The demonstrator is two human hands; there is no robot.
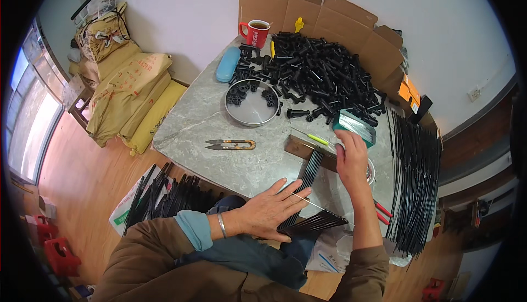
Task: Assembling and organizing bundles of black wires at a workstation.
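At the near side of a grey bench (189, 121), one left grip (267, 209) spreads open over one band of black strands (312, 170). Beyond it to the right, one right grip (354, 159) is raised, fingers bent, any hold impossible to tell. Left of that: one green-handled tool (317, 138), one wooden block (297, 147). Beyond the left grip: one pair of snips (247, 145), one bowl (253, 110).

Left hand (269, 209) was palm down, fingers spread, reaching in from the left. Right hand (352, 158) had its fingers bent, bare forearm (366, 219) pretty much vertical below.
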